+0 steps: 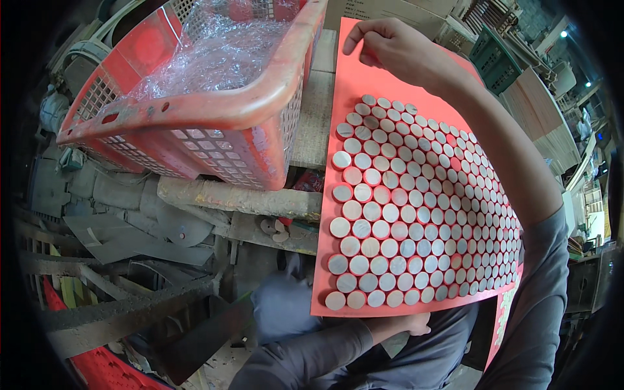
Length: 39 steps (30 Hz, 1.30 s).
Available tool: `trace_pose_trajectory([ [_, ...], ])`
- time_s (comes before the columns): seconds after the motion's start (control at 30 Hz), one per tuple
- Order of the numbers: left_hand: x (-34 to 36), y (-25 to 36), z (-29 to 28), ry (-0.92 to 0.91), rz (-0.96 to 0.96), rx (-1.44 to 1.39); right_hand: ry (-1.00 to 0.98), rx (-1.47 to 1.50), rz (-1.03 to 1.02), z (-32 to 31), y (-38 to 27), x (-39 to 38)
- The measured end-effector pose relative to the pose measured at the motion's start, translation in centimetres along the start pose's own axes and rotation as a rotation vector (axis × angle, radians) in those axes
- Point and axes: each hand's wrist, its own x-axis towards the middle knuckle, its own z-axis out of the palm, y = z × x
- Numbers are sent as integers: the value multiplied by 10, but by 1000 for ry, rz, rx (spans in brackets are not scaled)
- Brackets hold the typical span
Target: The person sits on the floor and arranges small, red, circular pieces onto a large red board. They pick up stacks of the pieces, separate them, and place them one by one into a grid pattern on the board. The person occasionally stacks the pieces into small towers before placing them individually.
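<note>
A red board slants up in front of me, its near end above my lap. Closely packed, staggered rows of pale round discs with red sides cover most of it, and its far end is bare red. Above that far part is my right hand, its fingers bent and closed near the upper left corner. Whether it pinches something small does not show. My right forearm passes over the board's right side. My left hand lies just under the board's near edge, touching or close to it, with its fingers mostly hidden.
A red plastic crate holding crumpled clear plastic film stands at the upper left on a worn wooden bench. A cardboard box is behind the board. Stacked panels and a green crate stand at the far right.
</note>
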Motion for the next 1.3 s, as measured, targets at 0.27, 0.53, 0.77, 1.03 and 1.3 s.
trace_pose_trajectory([
  [0.27, -4, 15, -35, -244, -127, -81, -359, -428, -121, 17, -28, -25],
  [0.53, -5, 18, -45, -319, -192, -113, -401, -402, -205, 24, -30, -15],
  [0.77, -7, 20, -45, -274, -144, -103, -325, -381, -240, 21, -23, -18],
  [1.03, -4, 9, -24, -118, -53, -22, -318, 621, 177, 3, -6, -6],
  [1.3, -3, 12, -28, -154, -66, -11, -463, 822, 193, -1, 7, -10],
])
